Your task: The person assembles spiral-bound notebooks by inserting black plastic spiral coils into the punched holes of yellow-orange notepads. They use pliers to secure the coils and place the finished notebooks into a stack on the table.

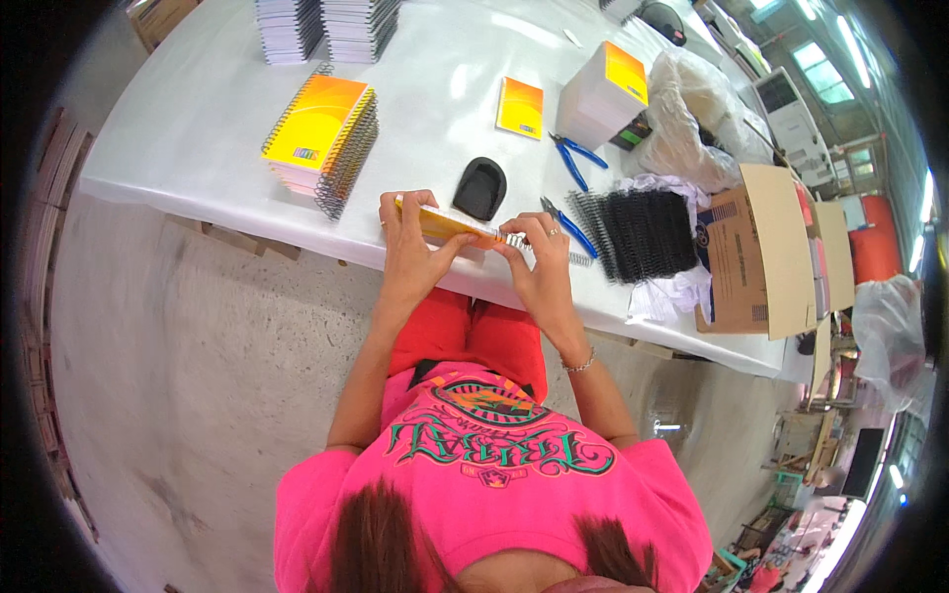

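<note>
At the table's near edge, my left hand grips a small notebook with a yellow-orange cover, tilted up on edge. My right hand pinches a wire spiral coil at the notebook's right end; its free end sticks out to the right past my fingers. How far the coil runs through the pages is hidden by my fingers. Just beyond the notebook lies a black, rounded, hollow piece. Close to my right hand are blue-handled pliers, and a second pair of pliers lies farther back.
Black spiral coils are heaped at right, before an open cardboard box. Behind them sits a clear plastic bag. A coil-bound notebook stack stands left; an unbound stack and a single notebook lie farther back.
</note>
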{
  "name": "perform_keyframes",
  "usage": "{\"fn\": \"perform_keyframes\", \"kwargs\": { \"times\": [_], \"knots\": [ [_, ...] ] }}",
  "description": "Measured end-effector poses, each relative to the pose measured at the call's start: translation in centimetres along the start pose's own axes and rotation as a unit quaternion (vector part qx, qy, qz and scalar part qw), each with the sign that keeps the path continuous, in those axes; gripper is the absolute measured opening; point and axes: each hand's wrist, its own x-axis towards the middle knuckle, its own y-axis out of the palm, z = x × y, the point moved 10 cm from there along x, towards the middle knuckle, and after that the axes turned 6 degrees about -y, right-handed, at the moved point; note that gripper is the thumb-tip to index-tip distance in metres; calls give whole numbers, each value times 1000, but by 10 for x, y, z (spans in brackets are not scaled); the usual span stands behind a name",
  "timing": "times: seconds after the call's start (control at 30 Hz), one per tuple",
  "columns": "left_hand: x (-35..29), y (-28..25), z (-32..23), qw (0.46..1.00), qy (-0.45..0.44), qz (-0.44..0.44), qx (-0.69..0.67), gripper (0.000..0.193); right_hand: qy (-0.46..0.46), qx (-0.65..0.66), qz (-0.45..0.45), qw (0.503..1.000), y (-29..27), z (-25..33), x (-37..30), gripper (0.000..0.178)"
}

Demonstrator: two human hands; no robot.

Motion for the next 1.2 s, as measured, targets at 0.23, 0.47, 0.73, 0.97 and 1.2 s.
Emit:
{"fn": "perform_keyframes", "kwargs": {
  "times": [0.23, 0.47, 0.73, 0.97, 1.2],
  "knots": [
    [4, -18, 17, 1000, 4, -14, -22, 69, 104, 95, 24, 990, 23, 2, 9, 18],
    [5, -17, 21, 999, 8, -17, -32, 66, 67, 80, 34, 994, 26, -2, 17, 14],
    [0, -19, 17, 999, -2, -27, -36, 62, 95, 96, 78, 988, 31, 10, 21, 12],
    [12, -21, 24, 999, 12, 36, -39, 65, 62, 149, 197, 967, 40, -31, 52, 16],
    [21, -11, 16, 995, 44, 57, -66, 71, 34, 121, 265, 956, 64, -86, 38, 38]
  ]
}}
